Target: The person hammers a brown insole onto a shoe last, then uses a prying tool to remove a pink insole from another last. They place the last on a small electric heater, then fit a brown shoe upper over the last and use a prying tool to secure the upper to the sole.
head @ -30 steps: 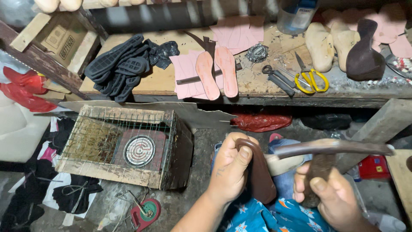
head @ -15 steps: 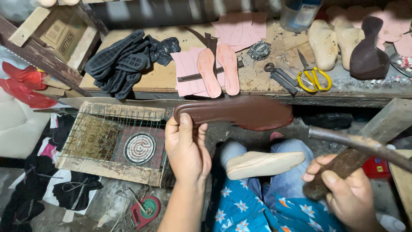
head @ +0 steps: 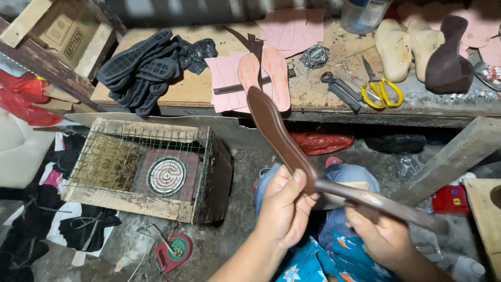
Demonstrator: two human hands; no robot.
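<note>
Brown sole [head: 276, 130] is gripped in your left hand [head: 284, 209], held edge-up; your right hand [head: 383, 237] clasps a curved tool [head: 381, 203] touching it.

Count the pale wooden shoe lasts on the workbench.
2: one shoe last lies on the workbench right of the yellow-handled scissors; the second last lies beside it, against the dark brown shoe form. Others may be hidden.

The brown sole [head: 276, 130] the left hand [head: 284, 209] is pinching is looking like smooth, matt leather. The workbench [head: 177, 91] is showing worn, scuffed wood. The black soles [head: 138, 68] are looking like ridged rubber, the scissors [head: 381, 86] like dull metal with glossy yellow plastic handles, and the cage [head: 120, 156] like rusty wire.
</note>
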